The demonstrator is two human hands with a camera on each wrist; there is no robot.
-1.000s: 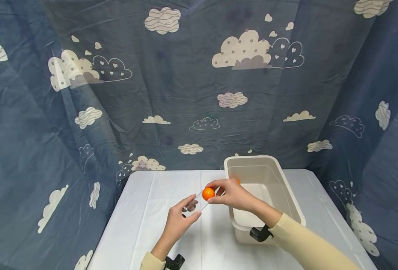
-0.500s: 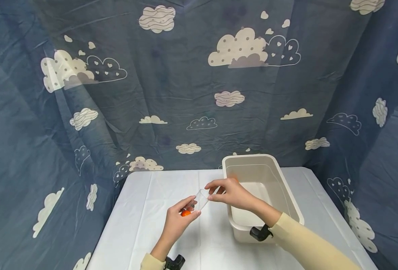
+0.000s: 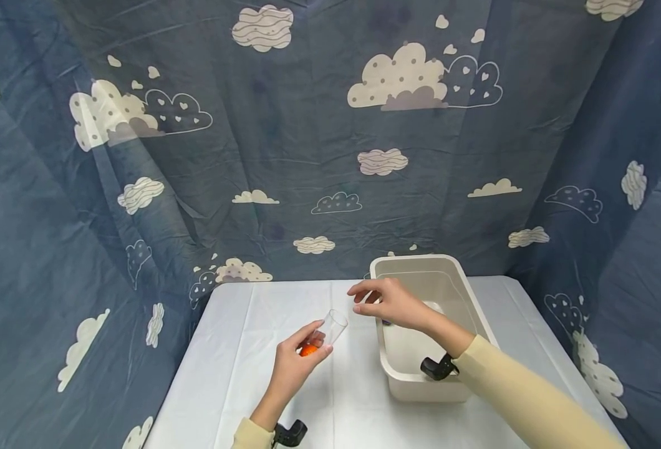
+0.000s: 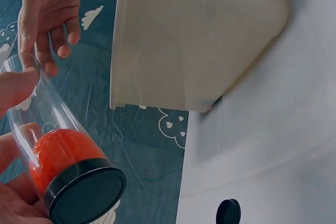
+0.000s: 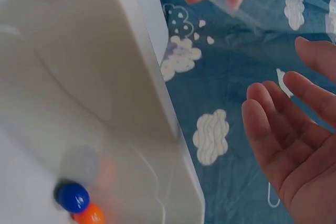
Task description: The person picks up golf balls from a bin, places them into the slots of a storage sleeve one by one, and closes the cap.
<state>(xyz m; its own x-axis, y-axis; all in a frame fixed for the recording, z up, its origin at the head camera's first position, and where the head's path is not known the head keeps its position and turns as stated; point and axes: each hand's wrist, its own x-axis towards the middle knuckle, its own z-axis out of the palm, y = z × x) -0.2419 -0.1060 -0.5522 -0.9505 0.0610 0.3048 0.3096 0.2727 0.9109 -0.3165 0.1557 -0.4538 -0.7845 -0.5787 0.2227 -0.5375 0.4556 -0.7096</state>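
My left hand (image 3: 292,366) grips a clear plastic tube (image 3: 334,327), tilted with its open mouth up and to the right. An orange ball (image 4: 65,153) sits at the tube's lower end, against a black cap (image 4: 86,195) that closes that end. Fingers and thumb wrap the tube's sides. My right hand (image 3: 392,304) hovers over the left rim of the beige bin (image 3: 439,377), its fingers loosely bent and holding nothing. The tube's mouth is a short way left of and below its fingertips in the head view.
Inside the bin lie a blue ball (image 5: 73,198) and an orange ball (image 5: 90,214) near one wall. A loose black cap (image 4: 228,212) rests on the white-covered table (image 3: 241,337). A dark cloud-print curtain (image 3: 285,168) surrounds the table.
The right hand held the orange ball at the tube's mouth and let it go; the ball dropped to the tube's capped end. That hand has since drawn back up and right toward the bin.
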